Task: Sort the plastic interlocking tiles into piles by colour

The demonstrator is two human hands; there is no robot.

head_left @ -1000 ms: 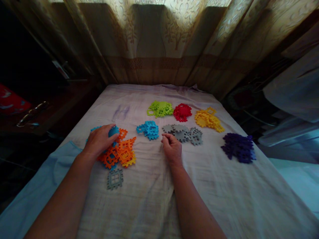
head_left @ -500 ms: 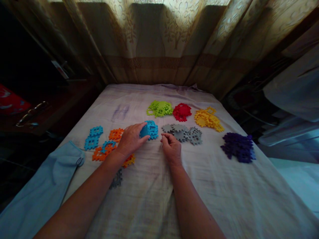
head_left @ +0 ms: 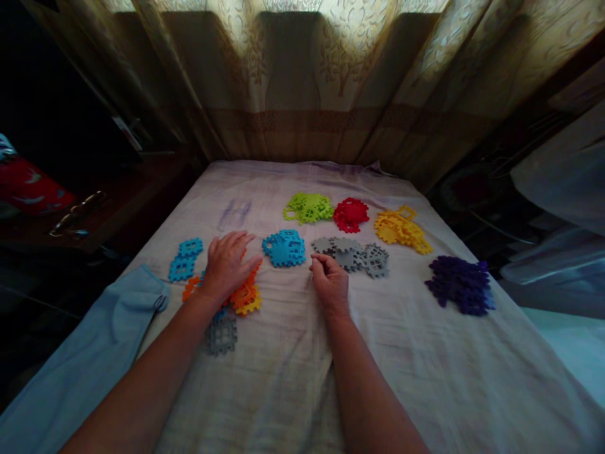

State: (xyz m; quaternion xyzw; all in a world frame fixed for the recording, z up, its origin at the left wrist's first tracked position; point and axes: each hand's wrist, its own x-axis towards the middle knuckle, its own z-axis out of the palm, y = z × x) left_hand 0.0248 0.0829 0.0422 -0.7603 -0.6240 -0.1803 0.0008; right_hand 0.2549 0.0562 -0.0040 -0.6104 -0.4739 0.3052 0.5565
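Head view: cloth-covered bed; curtain behind; left hand spread, right hand curled.

Two hands, left and right. Six sorted piles of tiles: one blue, one grey, one green, one red, one yellow, one purple. Left of centre: two loose blue tiles, one lone grey tile, and perhaps four orange tiles, partly covered.
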